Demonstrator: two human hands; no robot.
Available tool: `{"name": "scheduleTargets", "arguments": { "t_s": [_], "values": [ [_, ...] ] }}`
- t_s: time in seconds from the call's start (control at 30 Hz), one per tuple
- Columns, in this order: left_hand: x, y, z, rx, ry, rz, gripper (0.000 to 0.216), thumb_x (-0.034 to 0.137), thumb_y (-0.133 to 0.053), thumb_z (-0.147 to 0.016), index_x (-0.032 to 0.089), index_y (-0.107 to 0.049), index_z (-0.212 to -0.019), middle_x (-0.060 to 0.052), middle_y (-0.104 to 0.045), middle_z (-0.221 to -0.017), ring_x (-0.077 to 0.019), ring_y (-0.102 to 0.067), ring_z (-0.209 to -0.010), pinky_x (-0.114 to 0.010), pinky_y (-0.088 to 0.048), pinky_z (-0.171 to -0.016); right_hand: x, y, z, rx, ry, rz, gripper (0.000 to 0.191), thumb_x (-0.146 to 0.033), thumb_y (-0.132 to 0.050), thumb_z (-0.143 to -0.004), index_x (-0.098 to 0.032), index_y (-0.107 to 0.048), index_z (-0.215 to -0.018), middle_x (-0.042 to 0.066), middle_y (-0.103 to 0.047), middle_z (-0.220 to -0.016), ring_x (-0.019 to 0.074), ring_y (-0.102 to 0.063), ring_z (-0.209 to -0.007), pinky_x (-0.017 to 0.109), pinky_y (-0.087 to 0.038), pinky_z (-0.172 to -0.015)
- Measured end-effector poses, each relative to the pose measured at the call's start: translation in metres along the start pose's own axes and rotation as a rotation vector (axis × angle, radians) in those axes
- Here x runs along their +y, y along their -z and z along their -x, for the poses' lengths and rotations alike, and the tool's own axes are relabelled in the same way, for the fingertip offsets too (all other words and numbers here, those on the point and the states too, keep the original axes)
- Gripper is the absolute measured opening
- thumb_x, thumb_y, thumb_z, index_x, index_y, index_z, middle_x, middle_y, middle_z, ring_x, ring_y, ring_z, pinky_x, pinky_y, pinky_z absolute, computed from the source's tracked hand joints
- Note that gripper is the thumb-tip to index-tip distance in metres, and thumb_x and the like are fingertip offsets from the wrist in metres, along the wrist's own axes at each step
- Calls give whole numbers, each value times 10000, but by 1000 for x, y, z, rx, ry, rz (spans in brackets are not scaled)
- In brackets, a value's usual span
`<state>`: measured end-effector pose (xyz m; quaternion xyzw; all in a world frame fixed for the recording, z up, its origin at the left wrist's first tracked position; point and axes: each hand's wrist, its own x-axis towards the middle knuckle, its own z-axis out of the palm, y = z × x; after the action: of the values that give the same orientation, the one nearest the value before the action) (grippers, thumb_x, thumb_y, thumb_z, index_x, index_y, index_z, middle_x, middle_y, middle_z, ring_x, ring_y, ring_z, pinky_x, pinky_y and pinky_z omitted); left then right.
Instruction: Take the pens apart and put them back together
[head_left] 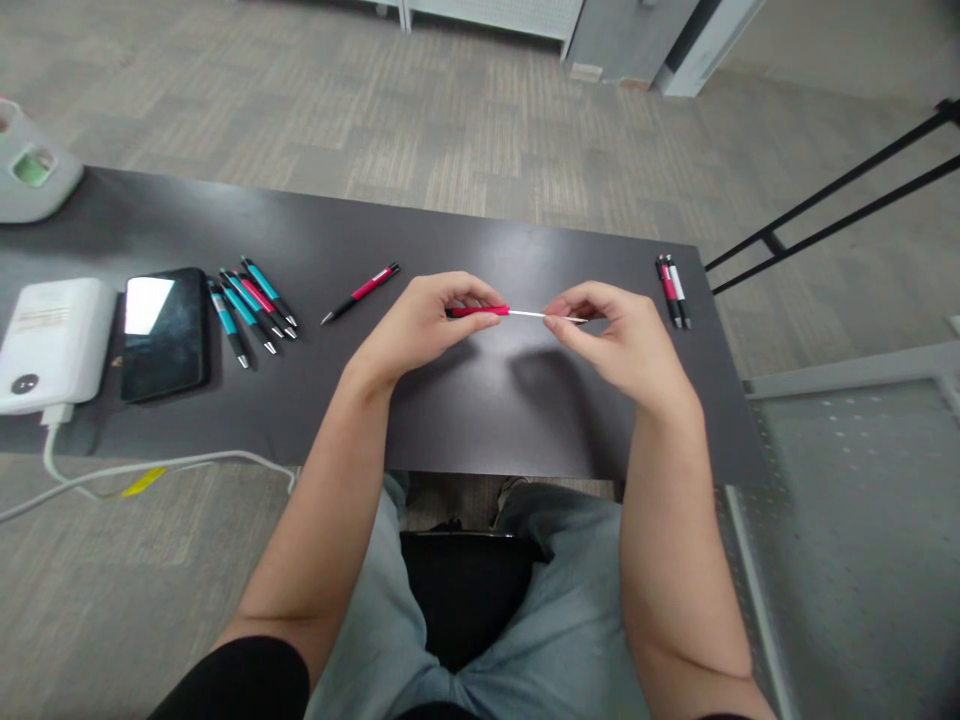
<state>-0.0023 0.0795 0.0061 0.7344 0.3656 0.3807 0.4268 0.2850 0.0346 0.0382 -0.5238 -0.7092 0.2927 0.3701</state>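
Red pen barrel (469, 312), black toward left end, being held roughly level, hovering over dark table (487, 430) between its near and far edges. Thin white refill (526, 314) sticking out of barrel's right end, running in line with it, also hanging above table. Being partly covered farther right; pale pointed end (579, 320) showing there, details too small.

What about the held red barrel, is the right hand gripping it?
No, the left hand holds the red barrel, the right hand a thin rod.
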Motion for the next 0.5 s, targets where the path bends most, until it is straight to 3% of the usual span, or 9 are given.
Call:
{"name": "scheduleTargets", "arguments": {
  "t_s": [0.13, 0.27, 0.5],
  "values": [
    [2, -4, -1, -11, -29, 37, 196, 392, -942, -1016, 227, -981, -1113, -82, -952, -1091, -250, -837, -987, -386, -616, -947, 5, -18, -6, 117, 4, -243, 420, -672, -1055, -932, -286, -914, -1018, 43, -892, -963, 239, -786, -843, 408, -665, -828],
    [1, -5, -2, 10, -46, 64, 209, 403, -943, -1029, 225, -979, -1132, -93, -961, -1131, -262, -849, -1032, -404, -621, -998, 5, -36, -12, 174, 7, -351, 606, -871, -1027, -897, -287, -905, -1005, 52, -890, -1009, 230, -770, -851, 403, -672, -822],
    [-2, -2, -2, 66, -8, 88, 291, 494, -995, -1008, 219, -953, -1094, -106, -953, -1112, -266, -845, -1023, -399, -656, -982, 4, -49, -19, 127, 6, -327, 655, -918, -970, -935, -273, -862, -962, 58, -876, -1057, 221, -757, -868, 397, -682, -840]
  ]
}}
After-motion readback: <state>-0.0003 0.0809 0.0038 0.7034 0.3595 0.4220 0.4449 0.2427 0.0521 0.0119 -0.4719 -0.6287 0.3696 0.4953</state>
